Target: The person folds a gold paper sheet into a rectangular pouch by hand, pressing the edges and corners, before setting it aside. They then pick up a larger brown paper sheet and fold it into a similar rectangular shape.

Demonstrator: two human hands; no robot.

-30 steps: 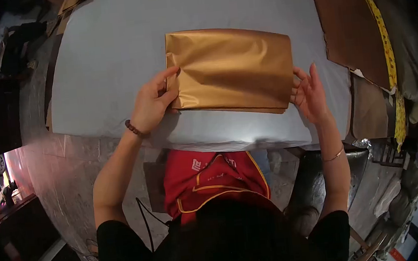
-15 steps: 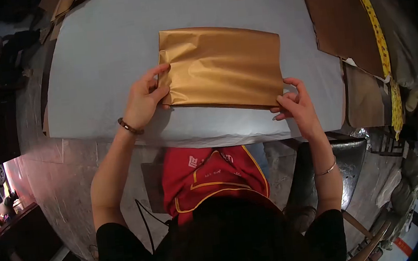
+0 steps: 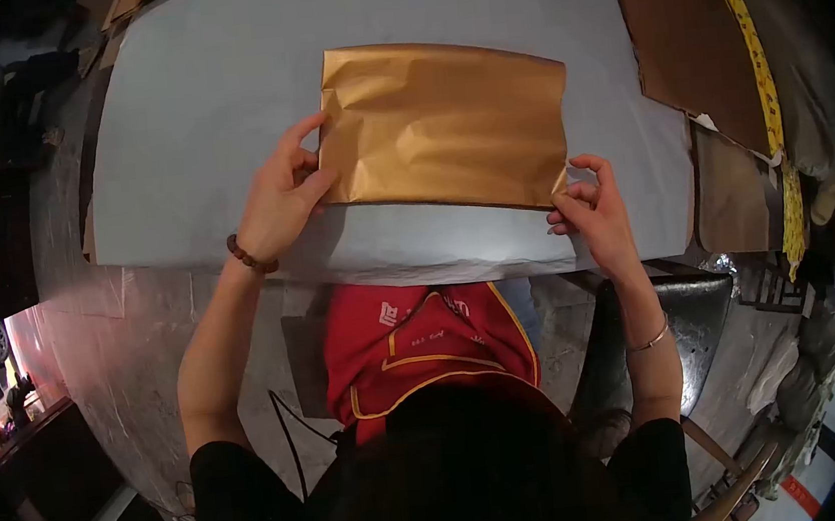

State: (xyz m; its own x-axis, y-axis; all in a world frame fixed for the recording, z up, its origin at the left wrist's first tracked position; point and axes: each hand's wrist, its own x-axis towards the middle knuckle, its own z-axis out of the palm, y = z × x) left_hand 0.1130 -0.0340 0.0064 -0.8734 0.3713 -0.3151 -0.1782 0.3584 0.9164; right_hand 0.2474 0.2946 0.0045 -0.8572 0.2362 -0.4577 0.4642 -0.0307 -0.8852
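A gold, shiny, slightly creased sheet (image 3: 445, 127), fabric or foil-like, lies as a rectangle over the pale table covering. At its left edge, my left hand (image 3: 280, 188) has the thumb on the lower left corner; the index fingertip touches the edge higher up, and the other fingertips are partly hidden. My right hand (image 3: 593, 205) pinches the lower right corner between thumb and fingers, lifting that corner into a small fold. The sheet's far edge bows slightly, and a dark line runs along its near edge.
The grey-white covering (image 3: 221, 99) drapes over the table's near edge. Brown cardboard (image 3: 683, 44) lies along the right side, beside a yellow measuring tape (image 3: 758, 57). A red apron (image 3: 426, 345) is below the table edge, with a black padded seat (image 3: 700, 324) to the right.
The gold sheet has shifted slightly up and right in view. My left hand has moved a little outward, its index finger now at the edge instead of over the sheet. The right hand keeps its corner.
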